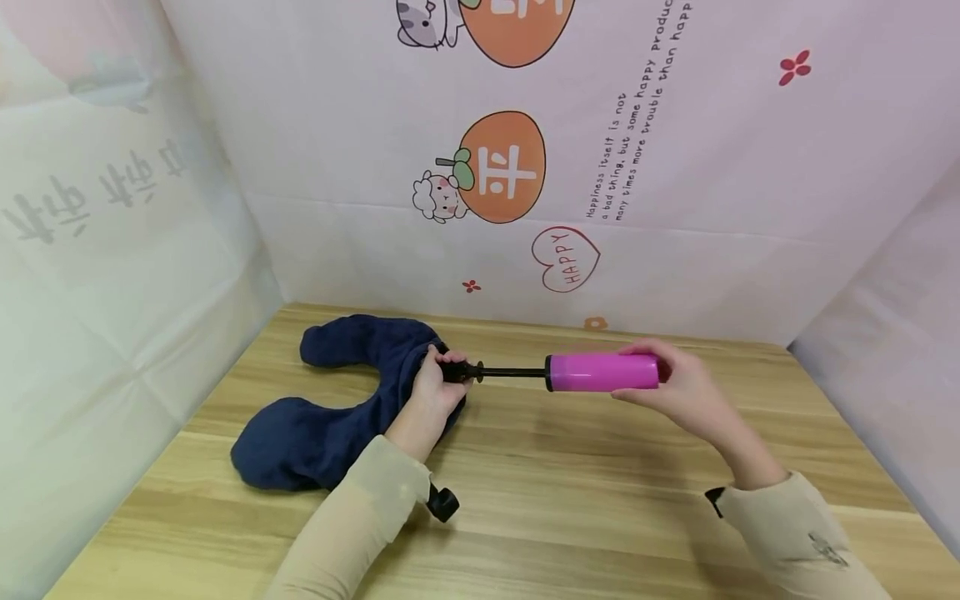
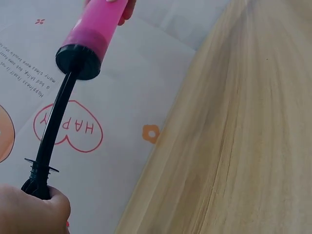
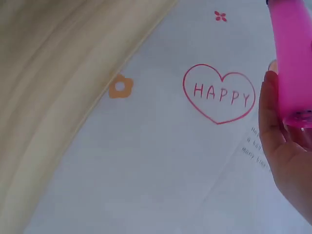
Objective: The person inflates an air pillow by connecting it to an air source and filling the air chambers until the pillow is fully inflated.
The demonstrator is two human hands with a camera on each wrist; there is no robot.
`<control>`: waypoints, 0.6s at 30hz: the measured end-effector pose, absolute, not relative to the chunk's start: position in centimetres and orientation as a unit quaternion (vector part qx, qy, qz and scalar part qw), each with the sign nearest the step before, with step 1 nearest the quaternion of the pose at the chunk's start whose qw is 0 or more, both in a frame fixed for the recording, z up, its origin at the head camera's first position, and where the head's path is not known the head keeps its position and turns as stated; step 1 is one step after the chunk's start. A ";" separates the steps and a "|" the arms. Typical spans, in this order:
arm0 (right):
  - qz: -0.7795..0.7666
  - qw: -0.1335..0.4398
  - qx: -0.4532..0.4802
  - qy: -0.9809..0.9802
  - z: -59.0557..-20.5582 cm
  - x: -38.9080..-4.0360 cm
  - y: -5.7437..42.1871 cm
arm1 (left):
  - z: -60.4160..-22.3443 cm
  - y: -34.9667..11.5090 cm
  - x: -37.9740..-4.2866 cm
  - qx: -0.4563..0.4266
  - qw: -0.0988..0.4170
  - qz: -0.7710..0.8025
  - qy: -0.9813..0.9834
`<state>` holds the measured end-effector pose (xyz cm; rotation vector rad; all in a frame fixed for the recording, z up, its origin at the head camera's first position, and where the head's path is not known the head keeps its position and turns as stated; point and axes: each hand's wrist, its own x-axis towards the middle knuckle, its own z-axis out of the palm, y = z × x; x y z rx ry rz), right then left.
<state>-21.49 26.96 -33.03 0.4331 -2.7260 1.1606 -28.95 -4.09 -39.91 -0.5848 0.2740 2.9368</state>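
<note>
A pink hand air pump point(image 1: 603, 372) lies level across the head view, its black rod point(image 1: 513, 372) drawn out of the barrel. My right hand point(image 1: 678, 387) grips the barrel's far end, thumb and fingers on opposite sides, as the right wrist view also shows around the pink barrel point(image 3: 294, 63). My left hand point(image 1: 438, 387) holds the pump's black end, beside the navy U-shaped neck pillow point(image 1: 300, 442). In the left wrist view, the left hand point(image 2: 34, 212) closes round the black end piece point(image 2: 38, 187). The join between pump and pillow is hidden by that hand.
The pillow rests on a wood-grain table point(image 1: 585, 500). A black strap mount point(image 1: 442, 504) sticks out under the left sleeve point(image 1: 360, 517). Behind the table hangs a white printed cloth point(image 1: 337, 225), with more cloth at both sides.
</note>
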 end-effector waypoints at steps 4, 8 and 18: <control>0.321 0.101 0.199 -0.920 -33.7 -22.2 24.1 | -39.8 -3.3 -28.7 -0.202 0.067 0.972 0.099; 0.274 0.134 0.268 -0.914 -35.1 -23.0 21.3 | -39.9 -2.5 -28.3 -0.211 0.068 0.969 0.112; 0.143 0.198 0.413 -0.877 -36.7 -23.5 21.1 | -40.2 -2.6 -28.2 -0.217 0.067 0.966 0.121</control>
